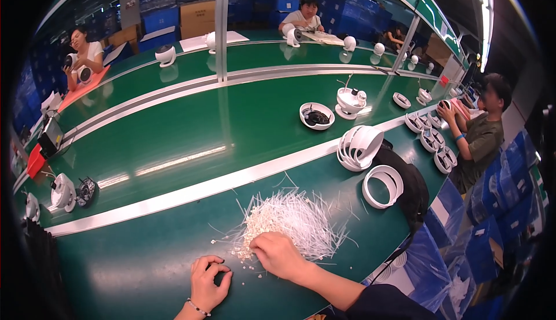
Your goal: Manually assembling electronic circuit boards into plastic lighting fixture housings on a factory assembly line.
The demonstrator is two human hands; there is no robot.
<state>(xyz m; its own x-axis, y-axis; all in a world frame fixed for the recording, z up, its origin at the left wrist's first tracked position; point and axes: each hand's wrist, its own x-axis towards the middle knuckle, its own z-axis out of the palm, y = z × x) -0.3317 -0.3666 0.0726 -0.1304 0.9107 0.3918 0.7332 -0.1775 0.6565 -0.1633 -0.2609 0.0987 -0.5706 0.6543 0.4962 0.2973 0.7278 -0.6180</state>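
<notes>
A heap of thin white strips (307,221), which look like cable ties, lies on the green bench, with small cream-coloured ends (263,220) bunched at its left side. My right hand (281,256) reaches into that near-left edge, fingers pressed together. What its fingertips pinch is too small to make out. To the left of it, my left hand (208,282) rests on the bench with loosely curled fingers, the thumb a little apart and nothing visible in it. A beaded bracelet circles that wrist. A few small pale bits lie scattered between the hands and the heap.
White plastic rings (383,187) and stacked white shells (359,148) stand to the right beside a black cloth (405,181). Beyond a pale rail, a green conveyor (231,117) carries white round housings (350,101). Blue bins (446,210) and a co-worker (489,129) are at right.
</notes>
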